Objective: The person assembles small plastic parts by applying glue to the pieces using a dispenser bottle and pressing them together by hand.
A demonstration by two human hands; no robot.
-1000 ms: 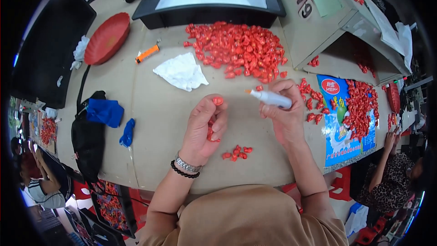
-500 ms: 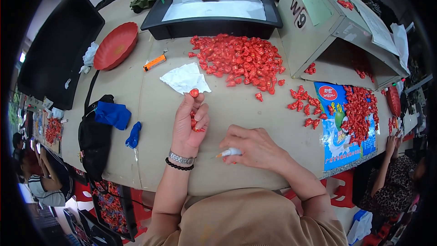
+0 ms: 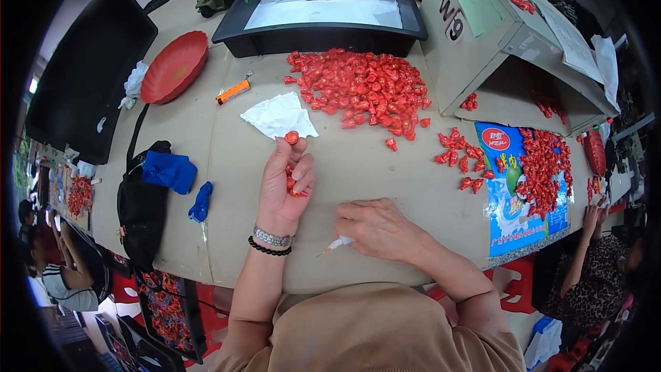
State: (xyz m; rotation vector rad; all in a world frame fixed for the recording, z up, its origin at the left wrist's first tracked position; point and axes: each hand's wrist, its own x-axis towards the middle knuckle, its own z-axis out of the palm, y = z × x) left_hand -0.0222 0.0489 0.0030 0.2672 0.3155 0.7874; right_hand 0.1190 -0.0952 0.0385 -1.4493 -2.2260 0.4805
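Your left hand [image 3: 286, 182] pinches one small red piece [image 3: 292, 137] above more in its palm; your right hand [image 3: 375, 229] grips a white, thin-tipped applicator [image 3: 342, 242], apart from it. A big red heap [image 3: 372, 89] lies ahead; which pieces are finished (heap or blue sheet [image 3: 506, 227]) I can't tell.

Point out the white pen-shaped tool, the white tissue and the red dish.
White pen-shaped tool [image 3: 341, 242]: head view, exposed front end.
White tissue [image 3: 277, 116]: head view, its middle.
Red dish [image 3: 173, 67]: head view, inner face.

Beige table [image 3: 237, 165], red pieces [image 3: 368, 89] heaped, black tray [image 3: 320, 41]
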